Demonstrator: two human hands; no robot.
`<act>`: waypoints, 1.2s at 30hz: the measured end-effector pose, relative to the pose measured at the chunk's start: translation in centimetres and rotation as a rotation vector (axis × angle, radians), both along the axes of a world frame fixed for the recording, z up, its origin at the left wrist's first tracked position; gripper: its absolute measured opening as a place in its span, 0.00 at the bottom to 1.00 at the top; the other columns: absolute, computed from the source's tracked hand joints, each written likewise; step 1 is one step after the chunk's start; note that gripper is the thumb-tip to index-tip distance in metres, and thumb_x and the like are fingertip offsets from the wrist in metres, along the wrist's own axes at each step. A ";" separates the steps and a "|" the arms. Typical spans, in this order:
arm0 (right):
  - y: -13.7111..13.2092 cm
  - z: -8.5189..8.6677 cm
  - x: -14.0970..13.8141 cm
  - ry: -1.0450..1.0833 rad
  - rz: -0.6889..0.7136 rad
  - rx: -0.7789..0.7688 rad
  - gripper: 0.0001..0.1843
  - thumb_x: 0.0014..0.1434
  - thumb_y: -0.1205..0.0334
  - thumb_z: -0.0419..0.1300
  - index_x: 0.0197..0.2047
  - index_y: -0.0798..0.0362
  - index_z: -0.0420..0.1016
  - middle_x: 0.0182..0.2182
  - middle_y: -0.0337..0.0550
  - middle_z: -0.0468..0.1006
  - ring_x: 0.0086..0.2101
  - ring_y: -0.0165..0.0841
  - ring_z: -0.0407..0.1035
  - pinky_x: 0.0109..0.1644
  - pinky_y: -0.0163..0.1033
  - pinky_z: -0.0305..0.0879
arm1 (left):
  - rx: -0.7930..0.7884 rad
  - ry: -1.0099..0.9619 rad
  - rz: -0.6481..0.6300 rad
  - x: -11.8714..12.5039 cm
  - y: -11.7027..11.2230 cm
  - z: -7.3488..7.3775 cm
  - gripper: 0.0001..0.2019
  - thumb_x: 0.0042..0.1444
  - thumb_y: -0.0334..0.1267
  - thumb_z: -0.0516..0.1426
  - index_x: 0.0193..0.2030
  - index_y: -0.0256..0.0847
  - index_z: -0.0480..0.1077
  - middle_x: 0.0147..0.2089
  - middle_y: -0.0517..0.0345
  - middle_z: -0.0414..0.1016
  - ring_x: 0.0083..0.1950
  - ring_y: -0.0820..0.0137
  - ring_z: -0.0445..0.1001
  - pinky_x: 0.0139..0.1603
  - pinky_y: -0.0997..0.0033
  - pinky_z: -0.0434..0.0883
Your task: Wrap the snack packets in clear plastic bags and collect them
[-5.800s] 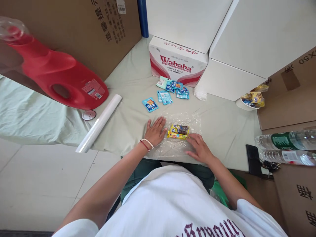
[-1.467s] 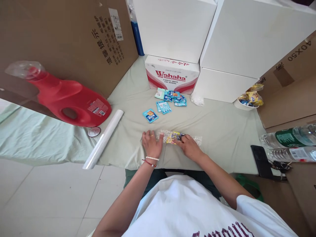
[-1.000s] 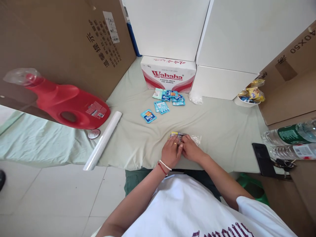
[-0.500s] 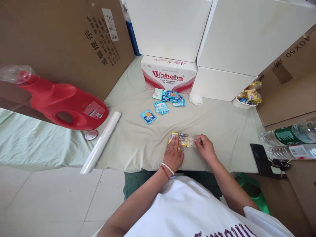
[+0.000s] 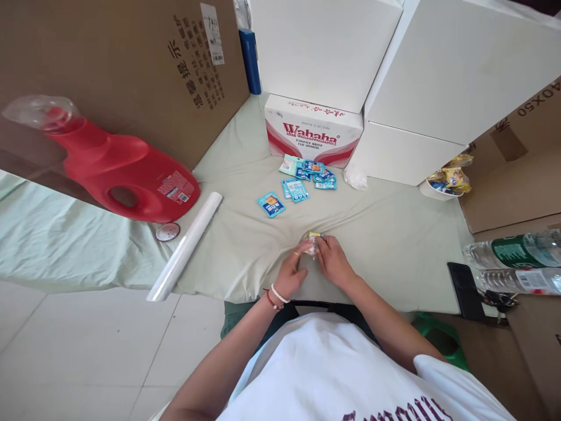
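Note:
A small yellow-and-clear packet (image 5: 314,235), with crinkled clear plastic about it, lies on the cloth-covered table near its front edge. My left hand (image 5: 290,273) reaches onto its left side with fingers stretched out and slightly blurred, the thumb apart. From the right, my right hand (image 5: 336,262) has its fingers closed on the packet's edge. Both hands cover much of the packet, so its contents are hidden. Beyond them, several blue snack sachets (image 5: 270,204) lie loose on the cloth, most of them heaped before the Wahaha carton.
A clear film roll (image 5: 186,248) and a round lid (image 5: 168,232) lie left, by a red jug (image 5: 131,175). The Wahaha carton (image 5: 313,131) stands behind, with crumpled plastic (image 5: 356,177). Rightward are a snack bowl (image 5: 438,192), water bottles (image 5: 512,251) and a phone (image 5: 467,292).
The clear plastic that stretched out to the right is now gathered over the packet. My right hand has moved left, close to my left hand. The view has shifted slightly.

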State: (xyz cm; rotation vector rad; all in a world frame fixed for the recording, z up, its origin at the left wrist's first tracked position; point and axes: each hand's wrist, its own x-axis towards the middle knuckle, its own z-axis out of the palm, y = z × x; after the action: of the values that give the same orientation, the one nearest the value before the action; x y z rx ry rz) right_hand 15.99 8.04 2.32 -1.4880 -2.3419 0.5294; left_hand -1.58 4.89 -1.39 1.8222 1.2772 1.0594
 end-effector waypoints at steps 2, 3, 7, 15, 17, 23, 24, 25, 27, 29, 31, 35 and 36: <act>-0.7 -0.3 0.1 -0.052 0.020 0.050 0.25 0.72 0.57 0.55 0.68 0.56 0.67 0.57 0.61 0.72 0.54 0.49 0.64 0.60 0.55 0.66 | -0.079 -0.217 0.214 -1.3 0.2 -0.1 0.27 0.48 0.28 0.51 0.57 0.43 0.71 0.59 0.48 0.78 0.64 0.61 0.75 0.67 0.53 0.72; -0.9 -0.4 0.1 -0.095 0.022 0.053 0.26 0.70 0.57 0.57 0.69 0.55 0.67 0.58 0.63 0.71 0.55 0.51 0.63 0.60 0.56 0.66 | -0.121 -0.284 0.302 -1.8 0.2 -0.2 0.24 0.48 0.29 0.51 0.53 0.42 0.71 0.55 0.49 0.80 0.61 0.62 0.77 0.65 0.54 0.73; -0.1 0.1 0.2 -0.198 0.009 0.007 0.23 0.70 0.67 0.53 0.66 0.52 0.72 0.58 0.59 0.75 0.55 0.49 0.65 0.57 0.54 0.65 | -0.234 -0.341 0.409 -2.5 -0.1 0.1 0.14 0.48 0.31 0.52 0.42 0.43 0.73 0.45 0.54 0.81 0.51 0.63 0.79 0.61 0.56 0.76; 0.4 3.2 2.3 0.672 -0.172 -0.452 0.24 0.71 0.43 0.52 0.51 0.52 0.80 0.43 0.49 0.81 0.43 0.43 0.74 0.51 0.49 0.72 | -0.407 -0.480 0.236 -0.5 -1.1 2.5 0.22 0.62 0.50 0.60 0.60 0.45 0.67 0.64 0.46 0.74 0.63 0.59 0.75 0.57 0.56 0.77; -0.5 3.3 2.3 0.914 -0.162 -0.646 0.26 0.68 0.38 0.56 0.54 0.50 0.78 0.45 0.47 0.82 0.44 0.42 0.76 0.52 0.48 0.74 | -0.507 -0.589 0.117 0.7 -0.8 2.8 0.28 0.60 0.55 0.62 0.63 0.44 0.66 0.63 0.43 0.75 0.60 0.56 0.77 0.55 0.53 0.78; -3.4 1.2 2.2 0.993 -0.212 -0.636 0.32 0.63 0.38 0.62 0.64 0.46 0.69 0.52 0.47 0.81 0.49 0.40 0.77 0.58 0.48 0.73 | -0.577 -0.489 0.147 4.1 0.4 2.3 0.27 0.49 0.47 0.70 0.52 0.40 0.69 0.48 0.51 0.81 0.48 0.62 0.80 0.53 0.58 0.78; -3.6 0.9 2.6 0.966 -0.197 -0.619 0.31 0.64 0.40 0.62 0.64 0.47 0.68 0.52 0.47 0.81 0.48 0.39 0.77 0.58 0.48 0.73 | -0.562 -0.438 0.125 4.5 0.4 2.2 0.25 0.50 0.46 0.69 0.51 0.40 0.69 0.48 0.51 0.81 0.47 0.62 0.80 0.52 0.58 0.78; -3.7 0.6 3.3 0.929 -0.180 -0.606 0.30 0.65 0.41 0.61 0.63 0.48 0.68 0.52 0.48 0.81 0.48 0.39 0.77 0.57 0.48 0.74 | -0.547 -0.392 0.086 4.7 0.4 2.2 0.23 0.51 0.45 0.68 0.51 0.41 0.70 0.48 0.51 0.81 0.47 0.62 0.80 0.52 0.58 0.78; -3.4 0.3 5.6 0.832 -0.171 -0.572 0.27 0.67 0.44 0.58 0.63 0.49 0.69 0.51 0.48 0.81 0.48 0.39 0.77 0.56 0.47 0.73 | -0.500 -0.298 0.011 4.2 0.0 2.3 0.20 0.54 0.45 0.64 0.52 0.42 0.71 0.48 0.50 0.81 0.48 0.61 0.81 0.50 0.58 0.79; -2.0 0.2 9.3 0.742 -0.242 -0.486 0.26 0.68 0.44 0.57 0.62 0.50 0.71 0.52 0.48 0.81 0.50 0.40 0.76 0.58 0.48 0.72 | -0.370 -0.153 0.032 2.4 -0.5 2.5 0.19 0.57 0.46 0.62 0.55 0.44 0.73 0.53 0.48 0.79 0.53 0.59 0.80 0.53 0.57 0.78; 0.8 0.2 14.1 0.687 -0.409 -0.352 0.26 0.65 0.43 0.59 0.60 0.49 0.73 0.54 0.48 0.81 0.53 0.42 0.74 0.60 0.49 0.70 | -0.236 0.024 0.113 -0.8 -1.3 2.7 0.17 0.61 0.49 0.58 0.54 0.46 0.74 0.54 0.48 0.78 0.55 0.59 0.79 0.53 0.56 0.78; 9.3 0.3 23.5 0.679 -0.814 -0.165 0.21 0.60 0.44 0.61 0.48 0.50 0.77 0.43 0.47 0.84 0.44 0.41 0.77 0.53 0.46 0.73 | -0.089 0.356 0.337 -7.9 -3.6 2.8 0.16 0.64 0.50 0.54 0.47 0.44 0.76 0.53 0.48 0.78 0.55 0.57 0.78 0.59 0.53 0.74; 11.6 0.3 25.2 0.649 -0.873 -0.137 0.19 0.59 0.44 0.62 0.43 0.50 0.77 0.38 0.46 0.83 0.40 0.40 0.77 0.49 0.45 0.74 | -0.088 0.410 0.385 -9.1 -4.3 2.7 0.16 0.64 0.50 0.54 0.46 0.44 0.76 0.52 0.49 0.78 0.54 0.57 0.78 0.58 0.54 0.74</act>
State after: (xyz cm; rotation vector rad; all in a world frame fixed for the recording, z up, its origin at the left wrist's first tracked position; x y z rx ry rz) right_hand 41.15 19.67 2.64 -1.8384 -1.0535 0.7645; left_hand -10.71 0.62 1.29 1.8274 1.9471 0.8223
